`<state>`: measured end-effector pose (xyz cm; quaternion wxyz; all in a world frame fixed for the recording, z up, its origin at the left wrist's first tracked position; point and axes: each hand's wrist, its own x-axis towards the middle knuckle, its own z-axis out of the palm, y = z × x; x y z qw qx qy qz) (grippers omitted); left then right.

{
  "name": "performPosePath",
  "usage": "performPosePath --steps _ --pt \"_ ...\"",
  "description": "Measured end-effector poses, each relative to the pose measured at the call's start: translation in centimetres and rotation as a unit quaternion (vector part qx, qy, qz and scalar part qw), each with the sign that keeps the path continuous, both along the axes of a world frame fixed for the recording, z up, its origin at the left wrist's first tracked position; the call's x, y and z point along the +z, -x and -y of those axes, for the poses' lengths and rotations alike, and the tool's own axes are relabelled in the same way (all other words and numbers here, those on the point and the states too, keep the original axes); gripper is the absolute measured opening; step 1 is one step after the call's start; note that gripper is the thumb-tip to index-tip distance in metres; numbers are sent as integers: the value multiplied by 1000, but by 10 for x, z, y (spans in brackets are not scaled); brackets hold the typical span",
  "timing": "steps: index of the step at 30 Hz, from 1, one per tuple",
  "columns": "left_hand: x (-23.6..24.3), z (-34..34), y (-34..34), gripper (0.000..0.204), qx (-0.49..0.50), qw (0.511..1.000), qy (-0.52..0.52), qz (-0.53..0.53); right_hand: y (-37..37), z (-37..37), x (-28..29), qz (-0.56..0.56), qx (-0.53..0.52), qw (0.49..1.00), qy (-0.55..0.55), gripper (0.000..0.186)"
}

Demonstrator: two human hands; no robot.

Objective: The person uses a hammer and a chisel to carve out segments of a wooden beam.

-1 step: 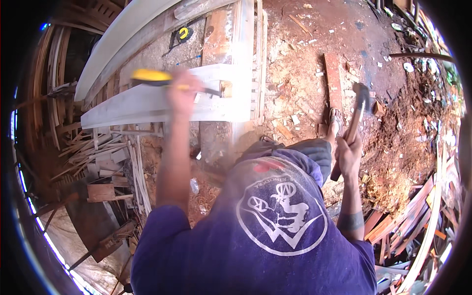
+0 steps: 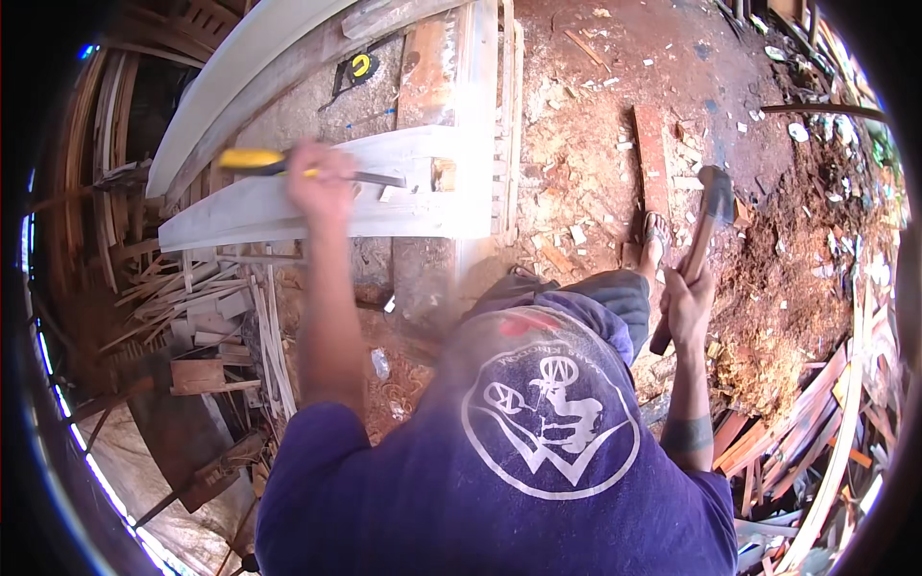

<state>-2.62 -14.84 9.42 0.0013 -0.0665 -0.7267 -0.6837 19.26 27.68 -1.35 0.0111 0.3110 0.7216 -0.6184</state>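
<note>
My left hand [image 2: 322, 180], somewhat blurred, is closed round a chisel [image 2: 252, 160] with a yellow and black handle. The blade points right over a pale wooden piece [image 2: 259, 213], its tip a short way left of a notch [image 2: 443, 175] cut near that piece's right end. Whether the blade touches the wood I cannot tell. A loose wood chip [image 2: 392, 194] is beside the blade. Off to the right, my right hand [image 2: 688, 302] grips a hammer [image 2: 698, 245] by its wooden handle, the dark head up and away from the wood.
Beyond the chisel, a black and yellow tool [image 2: 353, 75] rests on the work surface near a long curved board [image 2: 235, 82]. A reddish plank [image 2: 650, 158] lies on the chip-strewn ground by my foot [image 2: 655, 240]. Scrap wood [image 2: 187, 293] is heaped at left, more strips [image 2: 792, 422] at lower right.
My left hand has drawn the chisel to the left, so its tip is farther from the notch. The hammer in my right hand has shifted slightly to the right.
</note>
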Motion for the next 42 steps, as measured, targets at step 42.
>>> performPosePath --steps 42 --pt "-76 -20 -25 29 254 771 -582 48 159 18 121 -153 360 913 -115 23"
